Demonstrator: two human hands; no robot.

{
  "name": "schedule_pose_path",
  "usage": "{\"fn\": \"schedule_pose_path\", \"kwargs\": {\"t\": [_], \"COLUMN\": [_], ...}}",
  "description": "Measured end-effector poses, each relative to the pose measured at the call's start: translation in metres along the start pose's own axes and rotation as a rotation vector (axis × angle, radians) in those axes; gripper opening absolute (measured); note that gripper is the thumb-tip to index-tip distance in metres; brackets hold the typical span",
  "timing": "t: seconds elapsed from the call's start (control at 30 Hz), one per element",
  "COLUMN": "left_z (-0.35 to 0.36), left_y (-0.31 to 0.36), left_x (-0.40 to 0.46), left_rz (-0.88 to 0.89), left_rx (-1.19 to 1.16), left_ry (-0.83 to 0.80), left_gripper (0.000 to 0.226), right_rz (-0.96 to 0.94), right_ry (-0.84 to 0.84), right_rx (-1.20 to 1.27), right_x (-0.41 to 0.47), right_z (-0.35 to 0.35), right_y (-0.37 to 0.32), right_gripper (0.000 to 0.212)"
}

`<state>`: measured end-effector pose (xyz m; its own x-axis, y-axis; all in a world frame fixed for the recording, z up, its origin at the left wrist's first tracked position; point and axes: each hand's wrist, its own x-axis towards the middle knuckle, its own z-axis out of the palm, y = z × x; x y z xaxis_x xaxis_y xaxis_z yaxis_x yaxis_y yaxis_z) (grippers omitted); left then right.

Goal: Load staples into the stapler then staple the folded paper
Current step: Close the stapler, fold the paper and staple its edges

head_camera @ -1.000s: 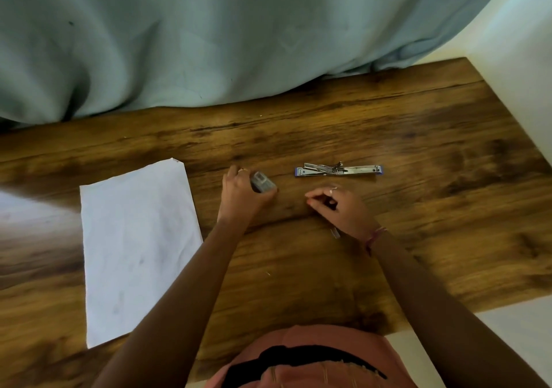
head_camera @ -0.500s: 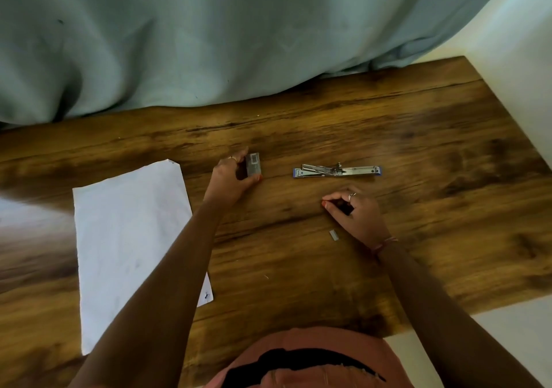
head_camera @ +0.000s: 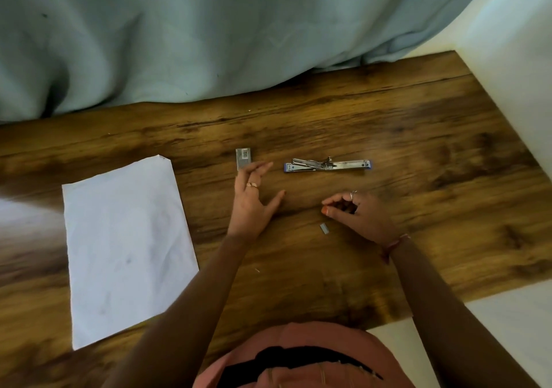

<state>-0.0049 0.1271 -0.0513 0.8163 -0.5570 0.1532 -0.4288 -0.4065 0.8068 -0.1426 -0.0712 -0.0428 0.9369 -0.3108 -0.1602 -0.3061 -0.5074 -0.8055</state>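
The small strip of staples (head_camera: 324, 228) lies on the wooden table (head_camera: 448, 208), nearest the person. It sits just beside the right hand (head_camera: 357, 212), at about 7 o'clock from it. That hand has its fingers curled in with thumb and fingertip close together. It may pinch something tiny, but I cannot tell.

The left hand (head_camera: 252, 199) is spread out with straight fingers and holds nothing. Its fingertips are right by the little gray staple box (head_camera: 243, 158), which lies at 12 o'clock from it.

The stapler (head_camera: 327, 166) lies flat, swung wide open, at 11 o'clock from the right hand. The folded paper (head_camera: 125, 238) waits well apart at 9 o'clock.

The step now looks like putting staples in. To do it well, pick up the strip gently by its sides, so it does not break. Hold the stapler steady with the other hand. Lay the strip in the long track with the points down, then close the top until it clicks.
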Motion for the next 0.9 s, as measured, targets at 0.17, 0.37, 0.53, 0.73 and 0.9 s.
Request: {"fn": "schedule_pose_path", "kwargs": {"t": [0.17, 0.37, 0.53, 0.73, 0.9], "left_z": [0.019, 0.031, 0.043, 0.060, 0.058], "left_y": [0.013, 0.026, 0.040, 0.042, 0.029], "left_x": [-0.003, 0.014, 0.040, 0.046, 0.044], "left_rz": [-0.021, -0.068, -0.132, -0.366, -0.344], "left_rx": [-0.042, -0.042, 0.039, 0.106, 0.175], "left_ry": [-0.026, -0.033, -0.042, -0.117, -0.150], "left_gripper": [0.066, 0.076, 0.091, 0.102, 0.076], "right_rz": [0.006, -0.028, -0.078, -0.025, 0.127], "right_ry": [-0.226, -0.110, -0.054, -0.107, -0.069], "right_rx": [-0.070, -0.257, -0.278, -0.214, 0.064], "right_x": [-0.014, -0.017, -0.015, -0.010, -0.009], "right_z": [-0.011, 0.004, 0.009, 0.000, -0.011], "right_y": [0.009, 0.001, -0.002, 0.001, 0.009], "right_gripper": [0.038, 0.035, 0.022, 0.015, 0.013]}}
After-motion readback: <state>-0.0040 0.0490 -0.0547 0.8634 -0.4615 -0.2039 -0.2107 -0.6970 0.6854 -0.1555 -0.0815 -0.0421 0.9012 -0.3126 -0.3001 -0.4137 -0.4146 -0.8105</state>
